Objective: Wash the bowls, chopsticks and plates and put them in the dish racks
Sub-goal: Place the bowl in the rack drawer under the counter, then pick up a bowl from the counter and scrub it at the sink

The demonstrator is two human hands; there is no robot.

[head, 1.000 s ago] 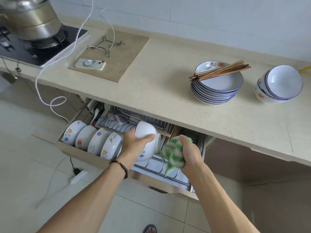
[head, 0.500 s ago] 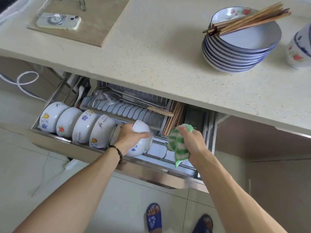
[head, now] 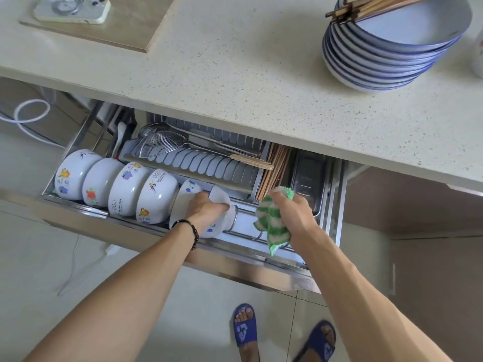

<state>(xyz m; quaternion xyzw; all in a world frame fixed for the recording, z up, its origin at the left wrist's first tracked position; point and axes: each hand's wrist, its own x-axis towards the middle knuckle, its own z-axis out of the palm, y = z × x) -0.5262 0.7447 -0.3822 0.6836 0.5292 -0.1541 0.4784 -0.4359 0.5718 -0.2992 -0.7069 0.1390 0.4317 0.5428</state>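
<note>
The pull-out dish rack [head: 335, 205] under the counter [head: 235, 74] stands open. Four bowls [head: 115, 185] stand on edge in a row at its front left, each touching the next. A fifth bowl [head: 187, 195] leans against the row's right end, and the left hand [head: 206, 209] grips a sixth bowl [head: 222, 220] just to its right, fingers curled over the rim, the bowl seated in the rack wires. The right hand [head: 295, 215] is closed around one green-and-white cloth [head: 273, 226], held above the rack's right front section. One bundle of chopsticks [head: 274, 171] lies in the rack's narrow compartment; a second bundle [head: 371, 5] rests across one stack of plates [head: 386, 56] on the counter. One skimmer [head: 162, 146] lies in the rear tray.
</note>
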